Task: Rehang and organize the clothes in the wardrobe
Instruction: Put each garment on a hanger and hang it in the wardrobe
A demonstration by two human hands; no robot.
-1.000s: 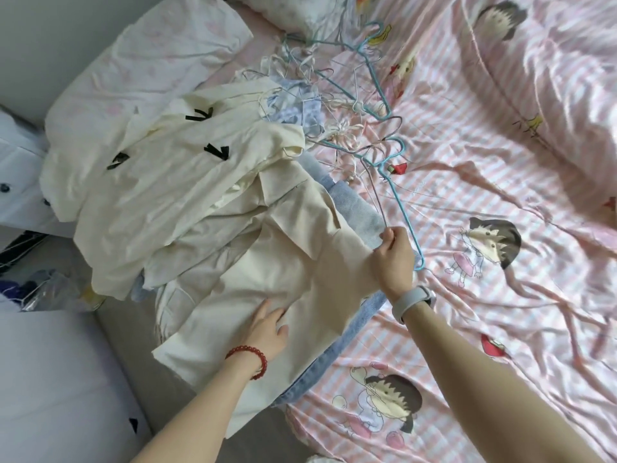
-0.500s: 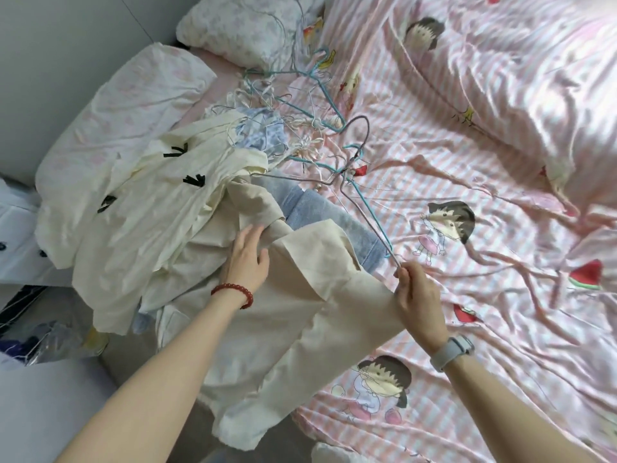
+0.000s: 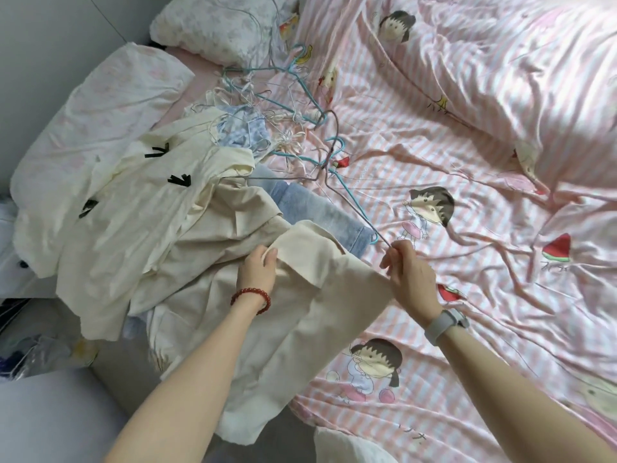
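Observation:
A beige shirt [image 3: 283, 315] lies on top of a pile of clothes at the bed's left edge. My left hand [image 3: 257, 270] grips its collar flap, thumb under the fabric. My right hand [image 3: 412, 275] pinches the lower corner of a grey wire hanger [image 3: 329, 162], which slants up toward a tangle of hangers [image 3: 287, 105]. A teal hanger [image 3: 350, 198] lies alongside it. A cream garment with black bows [image 3: 133, 202] sits left of the shirt, and folded blue jeans [image 3: 314, 212] peek out from beneath.
The bed has a pink striped cartoon sheet [image 3: 467, 228] and a bunched duvet [image 3: 500, 68] at the upper right. Two pillows [image 3: 100, 101] lie at the head by the grey wall. A white cabinet [image 3: 40, 422] and floor clutter sit at the lower left.
My left hand moved from the shirt's body up to its collar and took hold of it. My right hand pulled the grey hanger's corner toward me, away from the tangle.

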